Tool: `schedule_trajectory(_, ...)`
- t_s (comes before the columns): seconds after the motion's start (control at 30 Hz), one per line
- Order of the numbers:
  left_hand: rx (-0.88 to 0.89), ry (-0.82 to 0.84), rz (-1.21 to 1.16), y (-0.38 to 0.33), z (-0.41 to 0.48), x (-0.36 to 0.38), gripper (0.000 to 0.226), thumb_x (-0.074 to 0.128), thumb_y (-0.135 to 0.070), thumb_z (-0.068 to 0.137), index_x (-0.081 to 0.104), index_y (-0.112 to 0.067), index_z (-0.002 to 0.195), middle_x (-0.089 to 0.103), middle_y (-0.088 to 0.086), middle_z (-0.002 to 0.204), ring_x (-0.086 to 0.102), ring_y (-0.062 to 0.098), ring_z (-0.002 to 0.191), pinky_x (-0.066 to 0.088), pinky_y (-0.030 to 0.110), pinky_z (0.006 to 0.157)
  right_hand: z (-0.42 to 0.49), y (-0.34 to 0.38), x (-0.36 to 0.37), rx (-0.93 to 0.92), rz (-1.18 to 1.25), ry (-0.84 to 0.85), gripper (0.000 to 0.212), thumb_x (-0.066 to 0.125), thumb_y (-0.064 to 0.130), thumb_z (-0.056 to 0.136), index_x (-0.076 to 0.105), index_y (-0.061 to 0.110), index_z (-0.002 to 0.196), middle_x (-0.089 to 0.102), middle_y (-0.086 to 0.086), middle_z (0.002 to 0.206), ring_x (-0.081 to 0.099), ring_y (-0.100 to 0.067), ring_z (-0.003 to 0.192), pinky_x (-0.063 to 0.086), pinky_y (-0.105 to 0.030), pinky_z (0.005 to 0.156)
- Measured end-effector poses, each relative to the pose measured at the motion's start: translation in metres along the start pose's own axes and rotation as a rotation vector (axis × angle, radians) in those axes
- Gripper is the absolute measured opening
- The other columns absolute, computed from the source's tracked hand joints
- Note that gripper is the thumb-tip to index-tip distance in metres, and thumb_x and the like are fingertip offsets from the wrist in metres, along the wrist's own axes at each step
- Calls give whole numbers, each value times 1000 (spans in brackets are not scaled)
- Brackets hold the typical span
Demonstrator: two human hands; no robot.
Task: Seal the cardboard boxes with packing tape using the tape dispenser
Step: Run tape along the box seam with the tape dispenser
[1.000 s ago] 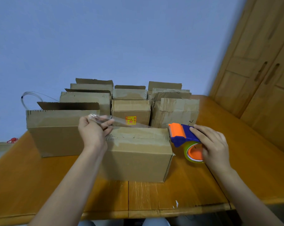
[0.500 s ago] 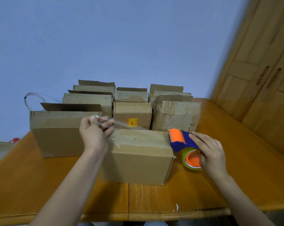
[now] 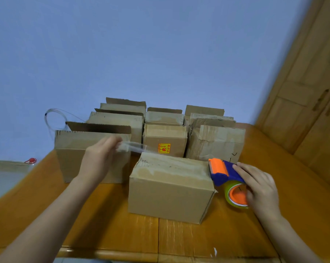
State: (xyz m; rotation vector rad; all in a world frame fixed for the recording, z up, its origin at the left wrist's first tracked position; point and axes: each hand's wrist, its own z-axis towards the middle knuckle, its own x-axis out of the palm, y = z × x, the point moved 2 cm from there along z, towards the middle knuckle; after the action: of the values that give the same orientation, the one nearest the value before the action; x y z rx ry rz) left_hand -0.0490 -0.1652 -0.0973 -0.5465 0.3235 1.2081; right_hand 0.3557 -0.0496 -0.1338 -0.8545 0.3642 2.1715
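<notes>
Left of the near box [image 3: 171, 188], the left hand [image 3: 99, 160] pinched the tape strip [image 3: 134, 148] while the right hand [image 3: 260, 188] gripped the tape dispenser [image 3: 223, 170]; slack might let it wrinkle.

Soft even light, faint shadows, wide-angle bending — motion blur at right edge

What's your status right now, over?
Left hand pinches clear packing tape strip, stretched left of the near brown cardboard box. Right hand holds blue-and-orange tape dispenser at its right end. Nothing in the way.
</notes>
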Motion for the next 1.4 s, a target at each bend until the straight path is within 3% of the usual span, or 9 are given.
schedule_trajectory(0.1,147,15,138,6,-1,-1,38,76,13,68,64,4,103,68,22,88,68,36,70,55,34,57,2,0,-1,-12,-1,9,92,81,-17,53,45,18,130,62,-15,122,48,-26,116,49,-50,80)
schedule_trajectory(0.33,408,82,263,26,-17,3,73,86,12,53,52,-7,115,66,13,75,61,22,53,50,25,43,0,-2,-6,-16,13,16,91,83,-14,53,45,17,130,62,-17,121,48,-26,115,48,-47,79)
schedule_trajectory(0.57,513,62,300,32,-7,-1,76,87,10,49,52,-6,115,64,12,67,56,19,46,47,23,39,4,0,-7,-25,11,24,91,84,-13,52,45,17,129,63,-17,120,47,-25,115,48,-47,78)
schedule_trajectory(0.67,511,9,226,31,-3,-2,56,80,4,70,52,-8,117,62,10,62,56,18,45,49,23,41,5,1,-7,-24,11,20,91,82,-16,51,46,16,128,63,-18,119,47,-26,114,47,-46,78)
schedule_trajectory(0.8,278,-58,-78,21,-9,0,22,42,-26,102,54,-13,115,65,6,70,64,14,61,56,24,56,5,2,-5,-39,19,7,81,75,-16,60,47,17,128,63,-17,120,47,-26,115,45,-44,79)
schedule_trajectory(0.93,51,-84,-275,16,-14,5,22,48,-24,99,61,-16,114,66,2,74,61,6,77,50,11,78,6,1,-4,-21,8,31,93,80,-20,49,46,16,128,63,-18,120,47,-26,115,47,-46,79)
schedule_trajectory(1.03,-74,-74,-337,9,-13,6,26,55,-7,92,62,-18,114,61,-12,68,62,5,73,48,8,75,7,2,-6,-23,-3,37,94,80,-21,48,46,16,128,63,-18,120,47,-27,115,47,-47,78)
schedule_trajectory(1.2,-490,31,-740,-3,-9,4,23,54,-11,92,65,-23,109,62,6,58,59,14,49,53,18,59,7,2,-7,-19,-9,46,95,81,-20,48,46,17,128,63,-17,120,47,-26,115,48,-46,77)
schedule_trajectory(1.4,-703,23,-1062,-14,-7,0,22,58,-14,86,65,-11,106,69,10,67,69,21,61,59,25,58,7,3,-7,-17,-10,42,94,81,-21,47,47,15,127,63,-19,119,47,-27,114,48,-47,77)
